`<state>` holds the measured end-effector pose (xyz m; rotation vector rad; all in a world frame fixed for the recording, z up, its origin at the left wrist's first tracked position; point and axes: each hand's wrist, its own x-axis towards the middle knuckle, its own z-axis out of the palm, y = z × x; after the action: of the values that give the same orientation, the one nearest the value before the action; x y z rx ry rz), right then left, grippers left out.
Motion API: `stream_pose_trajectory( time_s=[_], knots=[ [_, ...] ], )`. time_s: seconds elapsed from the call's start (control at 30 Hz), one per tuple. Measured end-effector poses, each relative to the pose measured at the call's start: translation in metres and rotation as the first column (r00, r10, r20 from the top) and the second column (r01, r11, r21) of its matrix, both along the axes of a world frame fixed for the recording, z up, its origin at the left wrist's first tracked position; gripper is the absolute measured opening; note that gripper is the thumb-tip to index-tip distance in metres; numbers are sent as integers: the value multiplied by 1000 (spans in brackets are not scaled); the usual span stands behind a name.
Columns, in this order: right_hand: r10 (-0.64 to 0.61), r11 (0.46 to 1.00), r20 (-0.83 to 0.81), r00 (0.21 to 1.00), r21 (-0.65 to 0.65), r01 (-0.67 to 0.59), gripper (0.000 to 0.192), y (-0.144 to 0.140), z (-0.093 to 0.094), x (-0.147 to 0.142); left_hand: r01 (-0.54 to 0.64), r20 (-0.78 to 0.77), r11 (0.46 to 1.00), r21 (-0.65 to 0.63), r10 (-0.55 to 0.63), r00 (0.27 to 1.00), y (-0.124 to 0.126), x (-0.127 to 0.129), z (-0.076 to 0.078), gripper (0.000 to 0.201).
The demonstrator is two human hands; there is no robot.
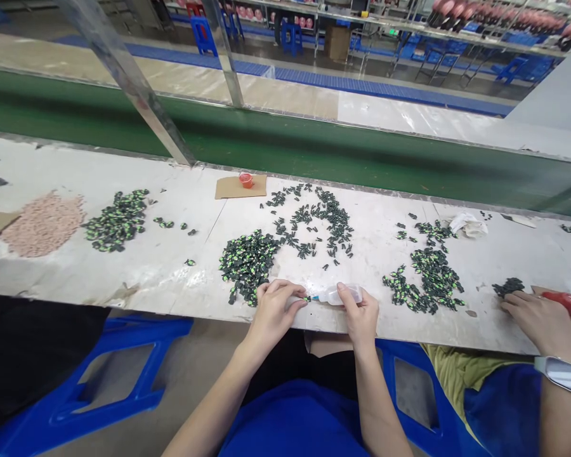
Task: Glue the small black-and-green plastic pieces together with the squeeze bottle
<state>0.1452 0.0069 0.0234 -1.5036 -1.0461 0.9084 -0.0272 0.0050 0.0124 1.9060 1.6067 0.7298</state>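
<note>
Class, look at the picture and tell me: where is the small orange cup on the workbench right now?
In the head view, the orange cup stands on a cardboard piece at the bench's far edge, left of centre, beside the green conveyor belt and near the slanted metal post.

Pink pile (42,223), red cup (246,180), white rag (467,223).

Bench (162,266): white, scuffed surface. On it: several heaps of small dark-green parts (247,260), loose scatter of the same further back. Pinkish heap (42,223) at left. Cardboard square (233,187) bearing a small orange cup (246,180). Crumpled white cloth (466,223) at right.
</note>
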Motion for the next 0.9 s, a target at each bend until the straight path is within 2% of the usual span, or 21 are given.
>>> stream_pose_trajectory(
  time_s=[0.53,0.9],
  knots=[
    [-1,1000,-39,999,-20,1,41,0,0,-1,-1,10,1000,-31,2,1000,0,1,6,11],
    [-51,998,15,999,27,50,44,-1,4,-2,-15,3,1000,-16,15,1000,1,3,6,11]
  ],
)
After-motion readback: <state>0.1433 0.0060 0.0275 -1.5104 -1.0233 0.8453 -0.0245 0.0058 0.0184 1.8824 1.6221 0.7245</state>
